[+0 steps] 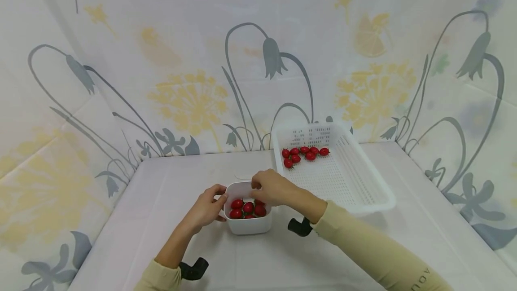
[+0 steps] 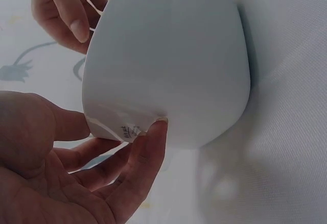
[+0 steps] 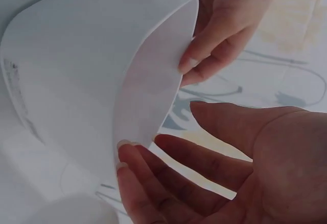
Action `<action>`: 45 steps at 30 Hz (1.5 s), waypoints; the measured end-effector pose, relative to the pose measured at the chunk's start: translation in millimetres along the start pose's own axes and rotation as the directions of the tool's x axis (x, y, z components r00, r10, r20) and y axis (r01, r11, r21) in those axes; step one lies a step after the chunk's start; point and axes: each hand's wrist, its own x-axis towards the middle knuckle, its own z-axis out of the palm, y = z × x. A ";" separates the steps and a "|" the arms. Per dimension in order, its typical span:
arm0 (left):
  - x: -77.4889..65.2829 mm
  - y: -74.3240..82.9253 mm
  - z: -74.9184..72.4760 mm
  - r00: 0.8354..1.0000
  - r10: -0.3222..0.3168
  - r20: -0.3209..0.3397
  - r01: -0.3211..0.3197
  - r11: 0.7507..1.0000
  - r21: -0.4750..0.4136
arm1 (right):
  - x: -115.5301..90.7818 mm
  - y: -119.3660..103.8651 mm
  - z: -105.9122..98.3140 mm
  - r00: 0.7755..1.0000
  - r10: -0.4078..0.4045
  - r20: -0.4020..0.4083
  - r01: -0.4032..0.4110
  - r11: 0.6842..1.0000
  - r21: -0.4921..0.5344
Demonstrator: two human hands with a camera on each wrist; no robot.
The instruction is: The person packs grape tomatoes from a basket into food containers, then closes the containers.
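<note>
A white square-cornered bowl [image 1: 249, 227] stands on the table with several red cherry tomatoes [image 1: 248, 208] inside. At its left side my left hand [image 1: 205, 208] holds the bowl's corner, thumb at the rim and fingers against the outer wall [image 2: 163, 55]. My right hand [image 1: 274, 187] reaches over the back right rim. In the right wrist view, that hand's fingertips [image 3: 125, 150] touch the bowl's edge while the thumb stays apart, and nothing lies between them. The tomatoes are hidden from both wrist views.
A white perforated basket [image 1: 369, 172] stands behind and to the right of the bowl, with several cherry tomatoes [image 1: 310, 156] in its back left part. A white cloth covers the table [image 1: 181, 165]. A flower-printed curtain [image 1: 194, 21] hangs behind and along the sides.
</note>
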 end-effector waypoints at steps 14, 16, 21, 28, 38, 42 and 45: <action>-1.5 -1.4 0.0 1.000 -0.004 0.001 0.004 1.000 0.002 | -22.3 22.3 -26.1 0.996 -0.091 -0.002 0.091 0.990 0.105; -1.3 -1.0 -0.1 1.000 -0.003 0.000 0.003 1.000 0.000 | -25.8 25.9 -31.2 0.995 -0.094 -0.014 0.095 0.990 0.103; -0.5 0.4 -1.0 1.000 0.003 -0.007 -0.003 1.000 0.000 | -33.2 38.9 -41.9 0.995 -0.091 -0.044 0.095 0.991 0.092; -0.9 1.8 -1.0 1.000 0.002 -0.010 -0.002 1.000 -0.001 | -38.3 58.9 -54.2 0.997 -0.063 -0.055 0.066 0.995 0.072; -2.2 2.6 -1.5 1.000 0.001 -0.001 -0.001 1.000 -0.012 | -30.4 86.1 -71.1 0.998 -0.010 -0.066 0.013 0.999 0.046; -3.2 3.8 -2.1 1.000 0.001 0.000 -0.001 1.000 -0.010 | -23.4 96.6 -75.8 0.996 -0.005 -0.085 0.008 0.999 0.039; -3.1 4.3 -2.5 1.000 0.001 -0.002 -0.001 1.000 -0.008 | -16.5 105.2 -78.0 0.995 0.022 -0.095 -0.019 0.999 0.040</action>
